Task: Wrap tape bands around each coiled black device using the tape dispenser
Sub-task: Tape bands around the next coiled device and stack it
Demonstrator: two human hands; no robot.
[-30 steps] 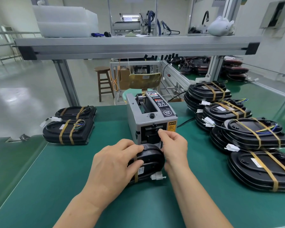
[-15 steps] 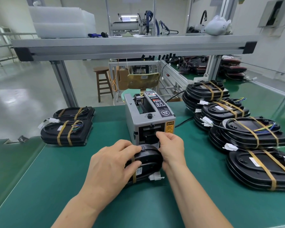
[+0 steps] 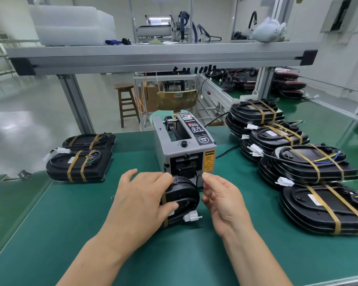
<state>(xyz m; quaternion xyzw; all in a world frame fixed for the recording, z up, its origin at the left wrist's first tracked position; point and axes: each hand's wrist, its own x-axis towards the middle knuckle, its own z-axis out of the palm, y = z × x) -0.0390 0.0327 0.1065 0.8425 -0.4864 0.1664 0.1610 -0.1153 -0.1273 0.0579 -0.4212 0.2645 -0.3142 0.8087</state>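
A coiled black device (image 3: 182,198) with a white connector (image 3: 191,217) stands on edge on the green mat, just in front of the grey tape dispenser (image 3: 184,145). My left hand (image 3: 141,201) grips the device from the left, over one amber tape band. My right hand (image 3: 220,198) is just right of the device, thumb and forefinger pinching a strip of tape at the dispenser's outlet. The strip itself is barely visible.
Two banded black devices (image 3: 81,162) are stacked at the left. Several banded devices (image 3: 310,162) are piled along the right. The green bench (image 3: 50,234) has a metal shelf frame (image 3: 153,56) overhead. A dispenser cable (image 3: 225,153) runs to the right.
My right hand has come off the device's right side and now pinches at the dispenser outlet's right corner. My left hand keeps its grip on the device.
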